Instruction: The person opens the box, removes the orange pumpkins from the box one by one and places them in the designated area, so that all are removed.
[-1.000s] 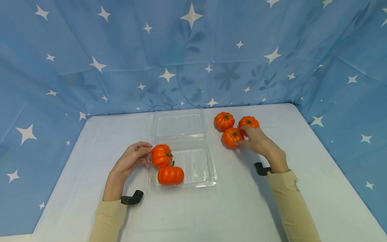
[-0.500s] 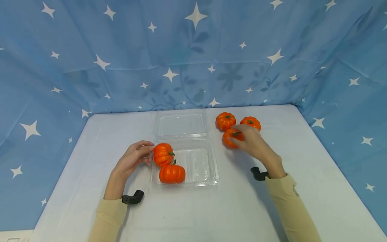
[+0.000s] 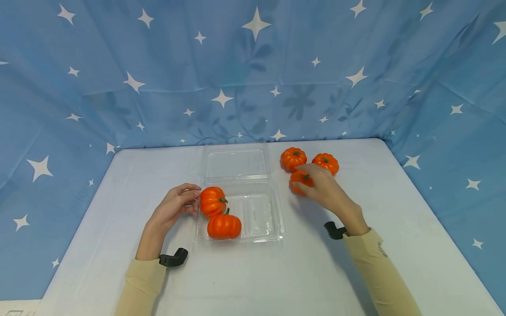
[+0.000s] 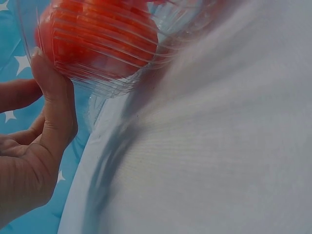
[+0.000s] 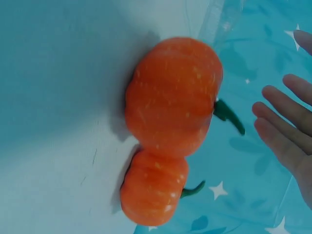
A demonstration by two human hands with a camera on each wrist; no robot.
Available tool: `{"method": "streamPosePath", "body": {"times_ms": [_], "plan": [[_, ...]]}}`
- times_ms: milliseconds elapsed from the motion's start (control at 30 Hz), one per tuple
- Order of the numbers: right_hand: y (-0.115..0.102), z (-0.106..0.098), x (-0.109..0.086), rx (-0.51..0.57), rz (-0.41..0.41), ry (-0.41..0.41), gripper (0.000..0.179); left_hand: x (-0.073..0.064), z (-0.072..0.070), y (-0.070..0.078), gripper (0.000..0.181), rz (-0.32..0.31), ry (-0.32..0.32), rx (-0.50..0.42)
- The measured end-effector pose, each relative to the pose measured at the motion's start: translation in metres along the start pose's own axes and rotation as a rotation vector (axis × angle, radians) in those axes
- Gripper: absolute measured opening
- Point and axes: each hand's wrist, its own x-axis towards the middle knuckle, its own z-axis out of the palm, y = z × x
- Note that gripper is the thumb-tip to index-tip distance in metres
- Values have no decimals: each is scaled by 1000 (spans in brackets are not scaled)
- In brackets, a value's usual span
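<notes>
"Can you read any words or numbers?"
"No, I can't read any at all."
"What is that little grey mark [image 3: 382, 250], low on the right side of the head view?"
"It is on the tan right sleeve [image 3: 373, 265], near the cuff. It is too tiny and fuzzy to read."
"And the other grey mark [image 3: 15, 313], way down in the bottom left corner?"
"That one is on a pale patch [image 3: 29, 304]. The edge of the view cuts it off, so I can't read it."
"And the white shapes up top?"
"Those are stars [image 3: 256, 24] on the blue cloth [image 3: 166, 57], not letters."
</notes>
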Motion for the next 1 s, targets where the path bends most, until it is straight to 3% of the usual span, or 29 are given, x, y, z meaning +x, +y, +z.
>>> {"method": "streamPosePath", "body": {"times_ms": [200,467,1000], "plan": [[-11,10,-1,-7,-26,17,41,2,0,-1,40,-5,2,-5],[-28,23,-5,74,-48,39,51,0,1,-1,38,-9,17,-7],[-55,46,-12,396,12,-156,49,-1,0,0,39,-8,9,-5]]}}
